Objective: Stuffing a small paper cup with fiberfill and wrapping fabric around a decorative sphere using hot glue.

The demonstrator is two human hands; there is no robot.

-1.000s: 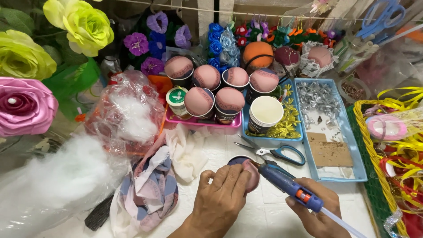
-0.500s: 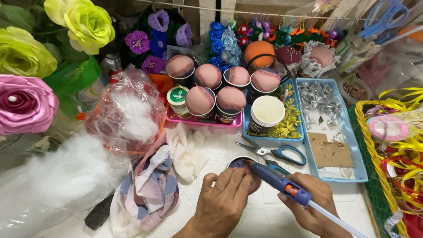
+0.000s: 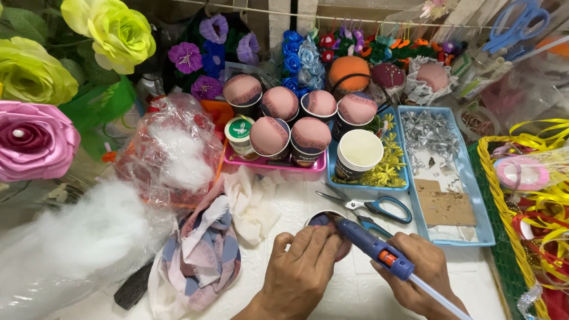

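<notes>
The blue glue gun [image 3: 374, 249] has slid nearer, its tip at the cup [image 3: 320, 220] rim that the left hand [image 3: 302, 266] steadies, the right hand [image 3: 422, 274] grasping the gun.

The right hand [image 3: 418, 272] now sits a little farther left and nearer than a second ago, and the blue glue gun [image 3: 370, 246] it grips has slid back with it. The gun's nozzle, which earlier lay over the right side of the pink fabric-covered cup [image 3: 326, 228], now touches near the cup's far rim, at its top. The left hand [image 3: 302, 269] covers more of the cup: the pink fabric visible on its right side a second ago is now mostly hidden under the fingers.
</notes>
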